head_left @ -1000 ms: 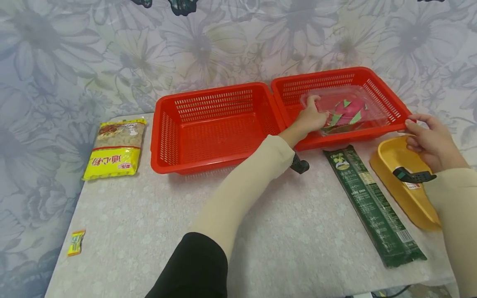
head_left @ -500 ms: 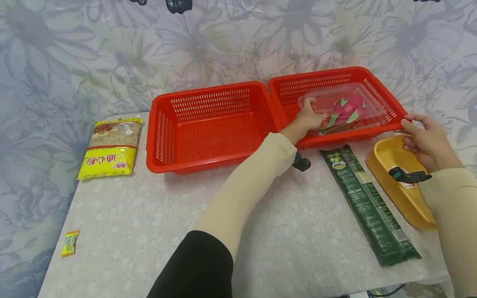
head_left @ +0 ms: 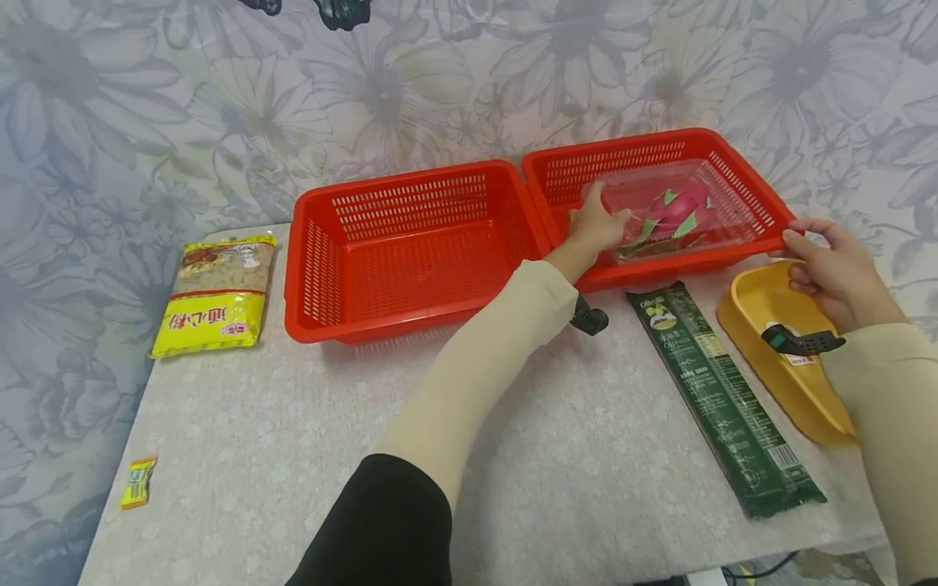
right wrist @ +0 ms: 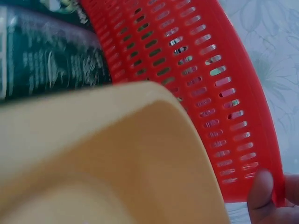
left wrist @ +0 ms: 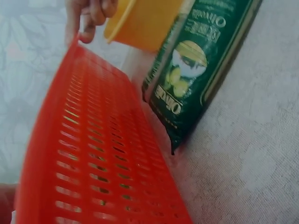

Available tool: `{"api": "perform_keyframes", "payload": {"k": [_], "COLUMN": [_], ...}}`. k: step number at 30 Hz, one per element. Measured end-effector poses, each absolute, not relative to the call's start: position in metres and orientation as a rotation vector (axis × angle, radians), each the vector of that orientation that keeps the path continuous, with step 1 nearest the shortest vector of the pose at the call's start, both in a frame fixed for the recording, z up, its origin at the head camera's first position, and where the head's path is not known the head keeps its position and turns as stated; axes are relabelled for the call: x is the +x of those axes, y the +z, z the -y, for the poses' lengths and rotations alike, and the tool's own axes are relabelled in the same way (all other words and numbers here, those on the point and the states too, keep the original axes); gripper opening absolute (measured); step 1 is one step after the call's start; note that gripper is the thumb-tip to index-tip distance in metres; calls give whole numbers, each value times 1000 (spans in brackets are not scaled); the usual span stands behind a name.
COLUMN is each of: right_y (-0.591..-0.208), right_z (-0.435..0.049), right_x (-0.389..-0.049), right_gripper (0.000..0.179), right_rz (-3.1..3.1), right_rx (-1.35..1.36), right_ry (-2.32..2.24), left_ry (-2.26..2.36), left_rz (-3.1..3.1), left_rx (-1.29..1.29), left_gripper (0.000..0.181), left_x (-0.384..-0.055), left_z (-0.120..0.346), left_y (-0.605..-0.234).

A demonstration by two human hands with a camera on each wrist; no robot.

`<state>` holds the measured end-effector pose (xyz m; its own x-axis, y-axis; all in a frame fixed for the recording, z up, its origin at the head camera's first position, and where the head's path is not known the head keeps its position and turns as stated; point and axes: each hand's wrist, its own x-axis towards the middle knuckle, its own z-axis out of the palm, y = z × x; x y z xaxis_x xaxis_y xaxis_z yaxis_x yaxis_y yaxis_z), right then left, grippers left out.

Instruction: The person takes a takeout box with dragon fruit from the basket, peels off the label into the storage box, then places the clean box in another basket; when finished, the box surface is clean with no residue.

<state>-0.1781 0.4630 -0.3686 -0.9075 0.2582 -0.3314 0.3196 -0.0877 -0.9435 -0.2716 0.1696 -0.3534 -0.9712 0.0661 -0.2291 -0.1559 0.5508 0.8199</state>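
My left hand reaches into the right-hand red basket, its thumb and finger spread at the left end of a clear plastic box. A pink dragon fruit with green scales shows within the box's outline. At the basket's right front corner, my right hand pinches the rim between thumb and fingers; the right wrist view shows its thumb against the basket wall. The left wrist view looks along the slotted basket side, which hides most of the left hand.
A second red basket adjoins on the left. A green spaghetti packet and a yellow tray lie in front of the right basket. A yellow pasta bag and a small yellow packet lie on the left.
My left hand has shifted slightly left along the clear box, its fingers spreading. The right hand keeps its hold on the rim. The whole view has drifted a little.
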Motion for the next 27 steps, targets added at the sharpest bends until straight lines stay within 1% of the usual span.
{"api": "perform_keyframes", "payload": {"k": [3,4,5,7,10,12,14,17,20,23,27], "right_y": [-368,-367,-365,-360,-351,-343,-334,-321,-314,-314,-323], "right_z": [-463,-463,-463,-459,-450,-440,-427,-404,-376,-344,-303], "right_x": [-175,-173,-170,-166,-160,-156,-152,-143,-124,-102,-78], "right_gripper": [33,34,38,53,76,79,76,67,60,54,54], "right_rz": [-2323,-2421,-2519,-2680,-2791,-2835,-2870,-2939,-3045,-3186,-3339], "right_rx": [614,596,577,531,408,320,253,168,107,-29,-315], "right_ry": [-1927,-1794,-1648,-1366,-1169,-1147,-1168,-1195,-1122,-1010,-825], "left_ry": [1430,1447,1462,1499,1535,1537,1513,1445,1288,1033,718], "left_rz": [-2569,-2570,-2572,-2558,-2531,-2517,-2536,-2600,-2745,-2920,-3069], "left_rx": [-28,8,55,179,364,476,563,696,822,926,967], "left_gripper": [65,65,65,65,62,60,61,69,75,73,70], "left_x": [-268,-265,-262,-256,-244,-235,-224,-204,-180,-155,-121], "left_z": [-166,-164,-161,-151,-131,-115,-99,-75,-50,-24,13], "left_y": [-350,-347,-345,-337,-325,-317,-310,-304,-306,-314,-327]}}
